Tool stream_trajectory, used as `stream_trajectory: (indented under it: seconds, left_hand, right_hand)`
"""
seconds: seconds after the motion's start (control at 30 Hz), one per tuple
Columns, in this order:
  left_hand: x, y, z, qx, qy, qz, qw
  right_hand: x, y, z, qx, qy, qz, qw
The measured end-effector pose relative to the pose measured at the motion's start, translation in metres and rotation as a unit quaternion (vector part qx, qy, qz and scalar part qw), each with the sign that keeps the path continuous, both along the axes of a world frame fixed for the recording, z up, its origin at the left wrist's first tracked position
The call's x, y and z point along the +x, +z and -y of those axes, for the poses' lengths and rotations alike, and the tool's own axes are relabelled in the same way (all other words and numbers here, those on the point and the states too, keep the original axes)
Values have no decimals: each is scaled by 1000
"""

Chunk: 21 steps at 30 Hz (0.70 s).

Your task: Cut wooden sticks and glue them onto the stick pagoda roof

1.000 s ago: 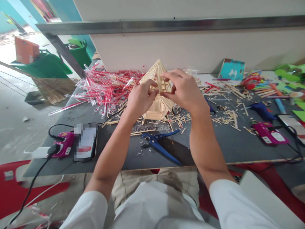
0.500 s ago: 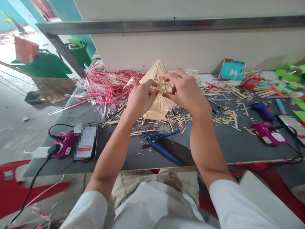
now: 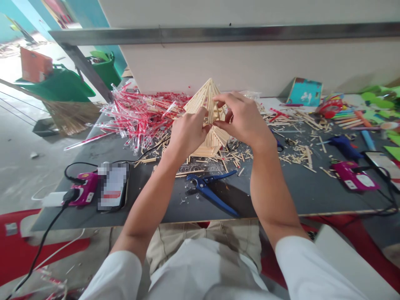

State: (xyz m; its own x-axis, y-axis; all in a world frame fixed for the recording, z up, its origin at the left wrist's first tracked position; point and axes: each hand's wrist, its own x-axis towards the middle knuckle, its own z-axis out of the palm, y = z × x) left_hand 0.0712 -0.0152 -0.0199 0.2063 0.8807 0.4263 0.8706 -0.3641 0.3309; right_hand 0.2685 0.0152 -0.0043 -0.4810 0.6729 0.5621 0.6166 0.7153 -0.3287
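Observation:
A small tower model built of thin wooden sticks, with a pointed roof and a wider slatted base, stands upright on the table in front of me. My left hand is at its front left side, thumb and fingers closed together; whatever they pinch is hidden. On the right, my right hand curls around the model's front, index fingertip against the roof and thumb lower down, near my left thumb. What lies between its bent fingers cannot be made out. Blue-handled cutters lie below my hands.
Red-and-clear wrapped sticks are heaped left of the model. Cut stick pieces scatter to the right. A phone and purple power adapter lie left; a blue glue gun and second purple adapter lie right.
My left hand has shifted slightly right and turned over the model's front, its thumb closer to my right thumb. My right hand has stayed nearly in place.

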Motion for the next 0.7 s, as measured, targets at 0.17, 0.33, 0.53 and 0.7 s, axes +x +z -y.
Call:
stream_trajectory:
  seconds: [0.17, 0.33, 0.53, 0.7]
  left_hand:
    - [1, 0, 0, 1, 1, -7, 1000]
    - [0, -2, -1, 9, 2, -6, 1000]
    - [0, -3, -1, 14, 3, -12, 1000]
    - [4, -2, 0, 22, 12, -28, 999]
  right_hand:
    - [1, -1, -2, -19, 4, -27, 999]
    - [1, 0, -1, -11, 7, -32, 999]
    - [-9, -2, -2, -6, -9, -71, 997]
    - [-15, -7, -7, -13, -38, -94, 995]
